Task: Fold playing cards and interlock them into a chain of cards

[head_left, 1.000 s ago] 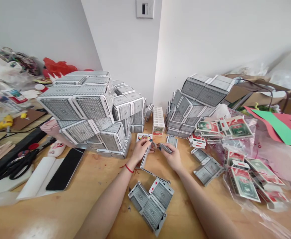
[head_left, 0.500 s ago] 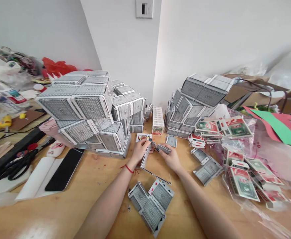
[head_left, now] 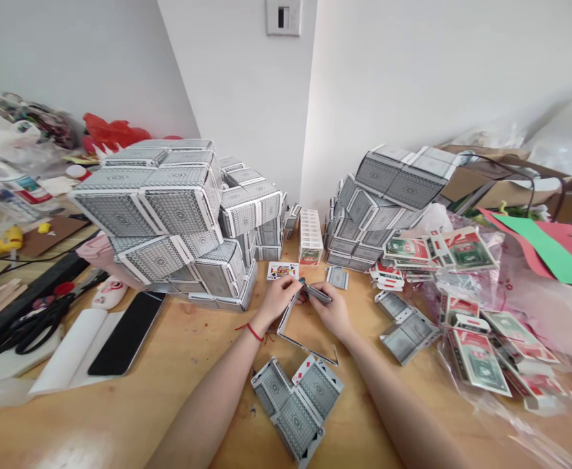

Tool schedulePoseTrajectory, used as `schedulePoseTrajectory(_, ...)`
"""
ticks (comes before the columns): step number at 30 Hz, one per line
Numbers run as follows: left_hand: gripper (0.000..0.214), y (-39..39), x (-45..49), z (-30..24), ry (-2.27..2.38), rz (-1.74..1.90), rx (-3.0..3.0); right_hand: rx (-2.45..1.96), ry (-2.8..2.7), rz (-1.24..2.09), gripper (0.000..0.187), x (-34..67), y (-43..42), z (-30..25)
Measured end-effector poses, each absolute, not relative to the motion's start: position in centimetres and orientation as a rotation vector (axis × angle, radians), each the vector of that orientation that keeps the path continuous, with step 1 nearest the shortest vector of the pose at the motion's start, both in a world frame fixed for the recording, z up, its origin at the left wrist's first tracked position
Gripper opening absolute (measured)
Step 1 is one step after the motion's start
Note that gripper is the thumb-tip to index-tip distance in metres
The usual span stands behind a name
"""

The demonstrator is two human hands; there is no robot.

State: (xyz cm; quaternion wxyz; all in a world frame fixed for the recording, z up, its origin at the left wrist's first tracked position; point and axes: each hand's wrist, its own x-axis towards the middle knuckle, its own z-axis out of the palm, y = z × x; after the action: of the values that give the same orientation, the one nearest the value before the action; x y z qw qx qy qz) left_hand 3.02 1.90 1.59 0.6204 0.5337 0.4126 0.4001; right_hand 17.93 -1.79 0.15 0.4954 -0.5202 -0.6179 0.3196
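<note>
My left hand (head_left: 281,296), with a red string at its wrist, pinches the upper end of a bent strip of joined playing cards (head_left: 286,318) standing on edge. My right hand (head_left: 333,311) grips a folded playing card (head_left: 318,294), its near end meeting the strip at my left fingertips. The exact contact is hidden by the fingers. Nearer me lies an L-shaped piece of interlocked cards (head_left: 298,417), mostly backs up. Beyond my hands are a face-up picture card (head_left: 283,270) and a face-down card (head_left: 337,277).
Tall stacks of card-built blocks stand at left (head_left: 178,202) and right (head_left: 364,215). Between them is a clear box (head_left: 310,238). Another card piece (head_left: 408,329) and card boxes (head_left: 479,358) lie right. A phone (head_left: 127,332), scissors (head_left: 46,322) and glue gun (head_left: 0,244) lie left.
My right hand has shifted slightly left, bringing the folded card closer against the strip at my left fingertips. The card pieces on the table stay where they were.
</note>
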Motion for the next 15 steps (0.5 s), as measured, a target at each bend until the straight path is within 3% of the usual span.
schedulePoseTrajectory(15,0.019,2.58,2.69,1.18,0.934,0.953,0.945,-1.26,-1.431,0.778,0.014,18.13,-1.77,-0.1)
